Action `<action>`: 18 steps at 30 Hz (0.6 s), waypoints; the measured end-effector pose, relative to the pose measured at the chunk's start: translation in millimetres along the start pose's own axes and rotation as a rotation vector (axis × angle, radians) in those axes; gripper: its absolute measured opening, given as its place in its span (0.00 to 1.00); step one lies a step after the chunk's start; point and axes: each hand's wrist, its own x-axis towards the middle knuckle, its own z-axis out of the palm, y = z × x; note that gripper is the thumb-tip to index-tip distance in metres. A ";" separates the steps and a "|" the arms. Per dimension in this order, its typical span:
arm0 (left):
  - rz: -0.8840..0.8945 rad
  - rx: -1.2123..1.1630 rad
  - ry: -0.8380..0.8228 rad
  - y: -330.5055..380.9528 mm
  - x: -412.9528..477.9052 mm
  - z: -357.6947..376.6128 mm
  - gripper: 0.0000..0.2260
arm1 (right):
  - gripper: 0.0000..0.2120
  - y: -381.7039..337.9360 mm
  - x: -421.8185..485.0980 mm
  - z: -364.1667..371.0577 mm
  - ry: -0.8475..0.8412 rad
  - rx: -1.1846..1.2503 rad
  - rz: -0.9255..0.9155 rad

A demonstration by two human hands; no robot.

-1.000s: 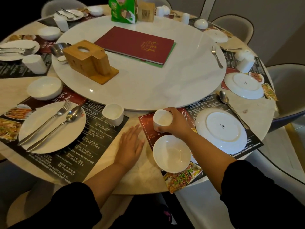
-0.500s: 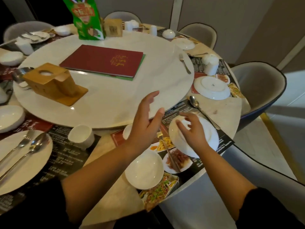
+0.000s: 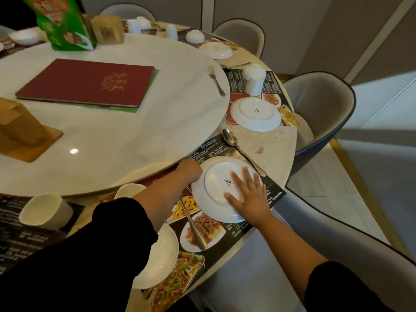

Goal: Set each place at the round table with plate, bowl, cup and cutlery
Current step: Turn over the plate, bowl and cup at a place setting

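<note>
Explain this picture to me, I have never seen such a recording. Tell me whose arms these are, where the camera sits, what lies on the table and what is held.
No machine here: a person sets a table with bare hands, and a camera worn on the head looks down at them. The right hand lies flat on a white plate that is upside down on a printed placemat. The left hand is at the plate's rim; its fingers are hidden, so a grip cannot be confirmed. Nearby lie a spoon, a bowl and a cup. The white turntable carries a red menu and a fork.
</note>
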 end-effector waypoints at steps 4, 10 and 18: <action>-0.057 -0.105 -0.008 -0.4 5.0 0.4 0.10 | 0.44 3.9 -0.5 0.7 0.022 0.054 -0.039; -0.061 -0.701 -0.072 3.8 -11.8 2.0 0.19 | 0.34 6.5 -7.2 -12.8 0.019 0.224 -0.072; -0.161 -1.002 -0.037 9.8 -24.7 -25.6 0.18 | 0.35 -8.6 -32.5 -12.2 0.242 0.355 -0.443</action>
